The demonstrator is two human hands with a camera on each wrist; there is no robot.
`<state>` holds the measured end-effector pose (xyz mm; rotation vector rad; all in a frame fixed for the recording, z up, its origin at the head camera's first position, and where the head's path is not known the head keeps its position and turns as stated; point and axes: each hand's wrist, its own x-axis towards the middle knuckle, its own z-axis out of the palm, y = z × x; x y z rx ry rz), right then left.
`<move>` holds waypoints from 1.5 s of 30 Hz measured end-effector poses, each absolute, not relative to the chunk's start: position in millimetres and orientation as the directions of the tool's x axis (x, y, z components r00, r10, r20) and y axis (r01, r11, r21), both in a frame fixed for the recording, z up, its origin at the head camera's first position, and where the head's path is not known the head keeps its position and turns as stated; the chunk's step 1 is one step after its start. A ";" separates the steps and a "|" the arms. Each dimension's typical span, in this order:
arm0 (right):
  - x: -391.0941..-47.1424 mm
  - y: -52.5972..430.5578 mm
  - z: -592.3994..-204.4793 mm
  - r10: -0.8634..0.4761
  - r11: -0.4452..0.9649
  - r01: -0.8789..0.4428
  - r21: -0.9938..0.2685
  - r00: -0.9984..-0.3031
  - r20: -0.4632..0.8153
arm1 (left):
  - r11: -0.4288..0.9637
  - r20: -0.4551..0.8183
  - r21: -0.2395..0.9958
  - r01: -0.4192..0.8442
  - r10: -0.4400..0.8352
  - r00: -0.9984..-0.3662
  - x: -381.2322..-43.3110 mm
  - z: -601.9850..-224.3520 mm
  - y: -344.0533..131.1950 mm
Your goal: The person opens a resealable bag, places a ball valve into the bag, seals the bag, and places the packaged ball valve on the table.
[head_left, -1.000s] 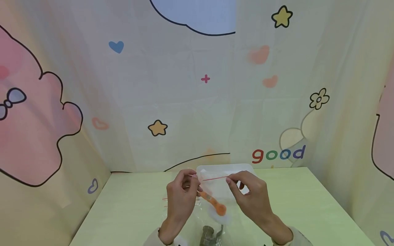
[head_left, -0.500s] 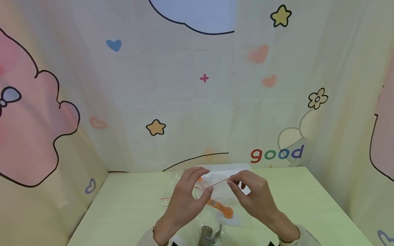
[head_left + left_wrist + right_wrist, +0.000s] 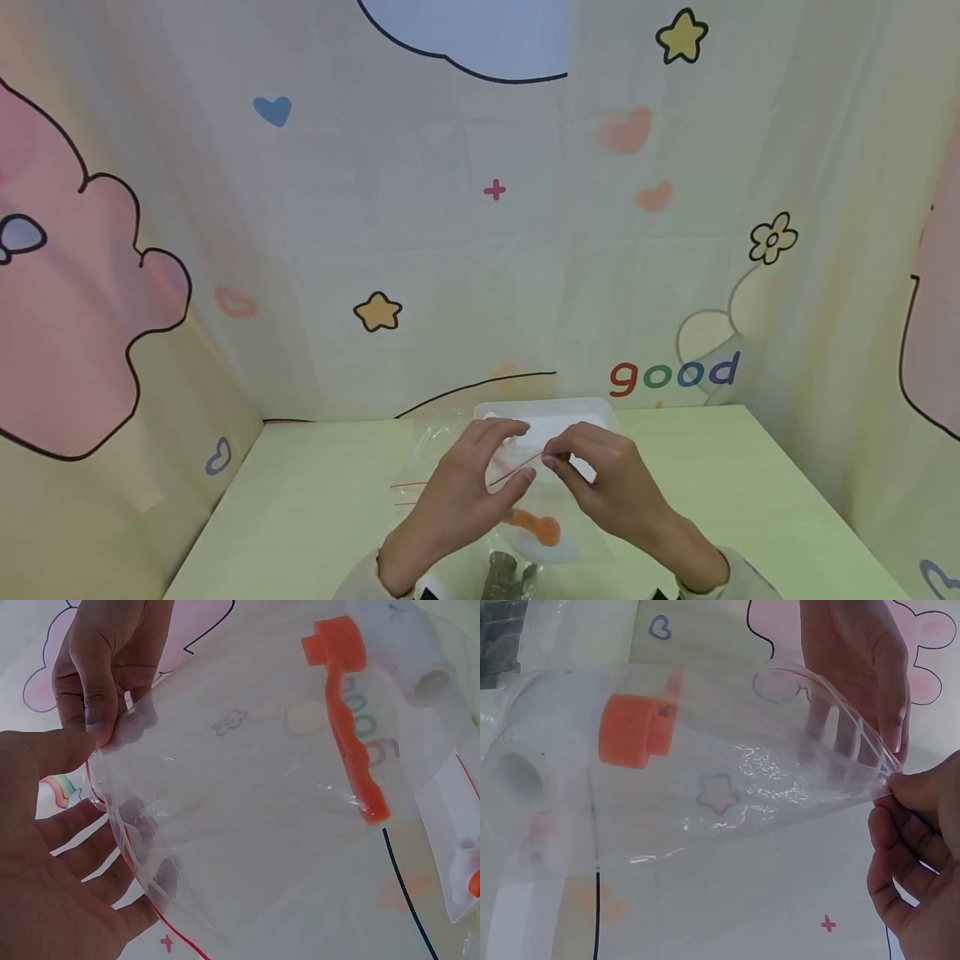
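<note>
A clear zip bag (image 3: 247, 765) with a red line along its mouth hangs in front of me. My right hand (image 3: 607, 475) pinches one corner of that mouth between thumb and fingertips. Spread wide, my left hand (image 3: 468, 483) is at the mouth, its fingers extended behind the clear film and its thumb near the right fingertips in the left wrist view. Inside the bag lie an orange plastic piece (image 3: 346, 727) with a long wavy arm and a round end, and a white tube-like piece (image 3: 420, 667). The left hand covers part of the bag in the head view.
A white tray (image 3: 543, 408) stands at the back of the pale green table (image 3: 300, 517). Left of the hands lie more clear bags with red zip lines (image 3: 408, 485). Near the front edge sits a dark grey part (image 3: 501, 575) in clear plastic. A printed curtain (image 3: 450, 208) closes off the back.
My left hand has let go of the bag's edge and spread its fingers at the mouth. The right hand keeps its pinch and has shifted slightly down and left.
</note>
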<state>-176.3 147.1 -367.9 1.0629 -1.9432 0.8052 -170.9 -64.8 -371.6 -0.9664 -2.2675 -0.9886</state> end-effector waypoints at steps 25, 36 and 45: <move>-168.4 141.9 -369.3 -0.405 0.450 -0.875 -0.180 -0.380 0.832 | 0.360 0.725 0.400 0.843 0.439 -0.532 -173.8 -377.7 -59.0; -167.6 141.5 -368.9 -0.376 0.464 -0.868 -0.178 -0.375 0.847 | 0.373 0.729 0.388 0.843 0.436 -0.528 -172.9 -378.0 -63.3; -167.7 140.5 -370.0 -0.378 0.452 -0.873 -0.183 -0.373 0.847 | 0.391 0.713 0.389 0.834 0.446 -0.542 -171.9 -378.0 -68.2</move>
